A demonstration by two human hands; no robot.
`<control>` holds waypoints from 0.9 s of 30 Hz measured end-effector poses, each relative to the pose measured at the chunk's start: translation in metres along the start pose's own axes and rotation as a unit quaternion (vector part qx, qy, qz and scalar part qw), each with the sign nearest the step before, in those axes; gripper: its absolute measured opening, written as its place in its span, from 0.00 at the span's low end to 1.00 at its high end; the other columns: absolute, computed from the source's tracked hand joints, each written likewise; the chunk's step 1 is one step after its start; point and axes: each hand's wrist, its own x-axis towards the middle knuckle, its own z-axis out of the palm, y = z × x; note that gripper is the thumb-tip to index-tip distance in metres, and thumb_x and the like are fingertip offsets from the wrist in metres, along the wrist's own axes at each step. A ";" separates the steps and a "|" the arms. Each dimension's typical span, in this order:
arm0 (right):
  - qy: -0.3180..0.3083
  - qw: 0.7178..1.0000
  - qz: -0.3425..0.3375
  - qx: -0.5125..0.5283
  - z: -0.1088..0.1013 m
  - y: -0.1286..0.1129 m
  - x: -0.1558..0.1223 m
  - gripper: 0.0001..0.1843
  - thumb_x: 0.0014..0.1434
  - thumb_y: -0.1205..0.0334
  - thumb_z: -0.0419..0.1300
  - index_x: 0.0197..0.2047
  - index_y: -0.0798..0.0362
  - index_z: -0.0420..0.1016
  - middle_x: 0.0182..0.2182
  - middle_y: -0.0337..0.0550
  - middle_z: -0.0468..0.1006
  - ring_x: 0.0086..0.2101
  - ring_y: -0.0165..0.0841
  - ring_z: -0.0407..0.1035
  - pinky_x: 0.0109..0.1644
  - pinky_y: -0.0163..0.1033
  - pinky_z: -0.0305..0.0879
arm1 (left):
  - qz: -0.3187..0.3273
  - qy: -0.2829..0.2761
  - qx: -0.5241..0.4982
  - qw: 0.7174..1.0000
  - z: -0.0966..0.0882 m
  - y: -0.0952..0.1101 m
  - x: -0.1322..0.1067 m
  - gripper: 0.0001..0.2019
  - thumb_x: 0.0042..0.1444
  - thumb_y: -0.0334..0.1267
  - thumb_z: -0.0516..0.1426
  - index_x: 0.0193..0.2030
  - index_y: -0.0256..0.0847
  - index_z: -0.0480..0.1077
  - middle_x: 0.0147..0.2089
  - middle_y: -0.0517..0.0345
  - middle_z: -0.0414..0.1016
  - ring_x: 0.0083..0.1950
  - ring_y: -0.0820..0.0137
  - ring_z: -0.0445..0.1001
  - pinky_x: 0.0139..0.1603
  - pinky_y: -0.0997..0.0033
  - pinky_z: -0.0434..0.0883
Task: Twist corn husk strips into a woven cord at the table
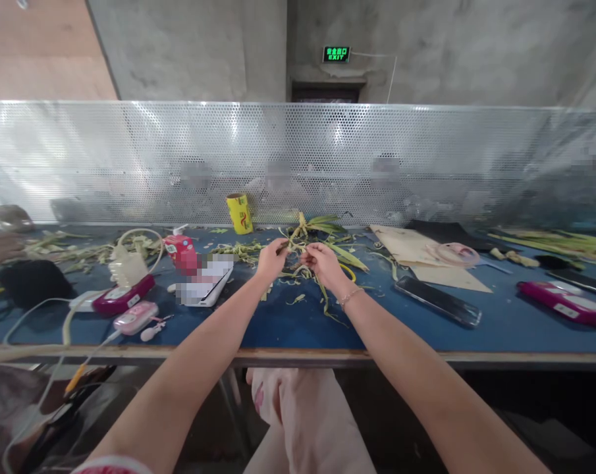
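Observation:
Both my arms reach out over a blue table (pixel 288 322). My left hand (pixel 270 259) and my right hand (pixel 321 261) are close together, each pinched on thin green-yellow leaf strips (pixel 296 246) that run between them. The strips belong to a bundle of long green leaves (pixel 327 230) lying just behind the hands. Loose leaf scraps (pixel 322 299) lie on the table under and in front of my hands. A thin bracelet sits on my right wrist.
A yellow tape roll (pixel 240 212) stands at the back. Left: a white phone (pixel 206 283), red bottle (pixel 182 253), pink devices (pixel 124 296), cables, black pouch (pixel 31 283). Right: a black phone (pixel 438 301), cardboard sheets (pixel 416 253), pink tape ring (pixel 453 253), magenta case (pixel 567 303). A perforated metal screen (pixel 298 158) closes the far edge.

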 end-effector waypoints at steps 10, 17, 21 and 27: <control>0.010 0.834 -0.149 -0.532 -0.039 0.005 0.016 0.08 0.50 0.62 0.56 0.33 0.54 0.72 0.36 0.46 0.74 0.41 0.36 0.67 0.50 0.44 0.60 | -0.150 0.035 0.010 0.988 -0.017 -0.013 0.012 0.17 0.51 0.30 0.49 0.47 0.37 0.69 0.38 0.52 0.78 0.39 0.68 0.74 0.39 0.71 0.67; -0.079 0.716 -0.102 -0.686 -0.041 0.016 0.017 0.08 0.48 0.61 0.61 0.33 0.53 0.76 0.35 0.48 0.74 0.39 0.37 0.67 0.45 0.40 0.61 | -0.171 0.098 0.002 0.980 -0.016 -0.031 0.018 0.11 0.50 0.31 0.52 0.39 0.40 0.71 0.43 0.54 0.76 0.45 0.68 0.72 0.46 0.70 0.65; -0.064 0.748 -0.099 -0.653 -0.042 0.014 0.018 0.08 0.49 0.72 0.55 0.30 0.55 0.75 0.32 0.46 0.76 0.33 0.32 0.69 0.41 0.35 0.62 | -0.204 0.144 -0.027 0.968 -0.015 -0.037 0.019 0.07 0.49 0.32 0.53 0.36 0.40 0.68 0.39 0.55 0.74 0.42 0.69 0.71 0.45 0.69 0.65; 0.040 0.825 -0.091 -0.556 -0.045 0.010 0.019 0.06 0.49 0.69 0.54 0.30 0.54 0.71 0.31 0.44 0.76 0.33 0.32 0.69 0.41 0.36 0.64 | -0.240 0.186 -0.041 0.952 -0.019 -0.029 0.017 0.05 0.47 0.33 0.55 0.31 0.40 0.62 0.33 0.58 0.69 0.36 0.70 0.68 0.39 0.70 0.64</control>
